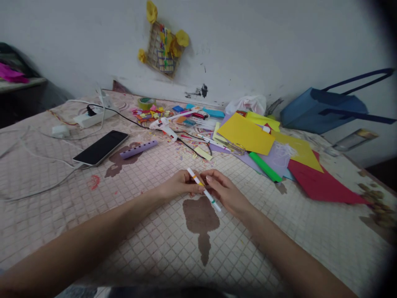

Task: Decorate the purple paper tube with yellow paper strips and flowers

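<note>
Near centre of the grid-quilted table cover (161, 248): white marker pen (203, 189), orange and green bands, held crosswise. Left hand (180, 185) and right hand (226, 192) together, both closed on its barrel, steadied by the fingertips. No brand or writing legible. Far left: smartphone (101, 147), glue gun (163, 127). Far right: yellow card (245, 133), red card (321, 184).

The marker (211, 200) is smooth white plastic; the yellow sheet (245, 133) is matt paper.
</note>
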`<state>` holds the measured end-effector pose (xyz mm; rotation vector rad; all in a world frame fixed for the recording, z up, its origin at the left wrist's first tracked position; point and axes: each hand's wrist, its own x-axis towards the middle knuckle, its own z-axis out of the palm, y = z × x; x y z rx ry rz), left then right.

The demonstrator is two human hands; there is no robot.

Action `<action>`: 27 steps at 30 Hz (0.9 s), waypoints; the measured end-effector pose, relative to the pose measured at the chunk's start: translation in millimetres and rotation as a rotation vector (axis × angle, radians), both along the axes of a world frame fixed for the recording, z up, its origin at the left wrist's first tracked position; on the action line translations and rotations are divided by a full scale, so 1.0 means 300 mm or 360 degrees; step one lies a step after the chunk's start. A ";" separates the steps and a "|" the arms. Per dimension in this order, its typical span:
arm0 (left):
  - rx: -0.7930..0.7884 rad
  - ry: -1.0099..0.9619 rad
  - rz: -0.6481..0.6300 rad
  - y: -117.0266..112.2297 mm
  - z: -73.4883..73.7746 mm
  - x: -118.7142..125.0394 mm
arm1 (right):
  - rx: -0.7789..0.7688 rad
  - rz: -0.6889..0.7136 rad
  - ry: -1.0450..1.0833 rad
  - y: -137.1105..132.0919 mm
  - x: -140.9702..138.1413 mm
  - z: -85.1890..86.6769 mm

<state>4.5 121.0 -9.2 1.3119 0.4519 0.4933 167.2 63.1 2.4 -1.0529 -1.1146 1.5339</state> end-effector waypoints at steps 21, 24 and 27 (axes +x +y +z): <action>0.0072 -0.0136 0.0117 -0.018 0.027 0.009 | -0.0138 0.0166 -0.0133 -0.021 -0.015 0.020; 0.0082 -0.0141 0.0063 -0.012 0.023 0.005 | 0.0085 0.0035 -0.0415 -0.020 -0.011 0.016; 0.0193 -0.0105 0.0170 -0.005 0.016 0.000 | 0.0368 -0.0084 -0.0773 -0.020 -0.004 0.014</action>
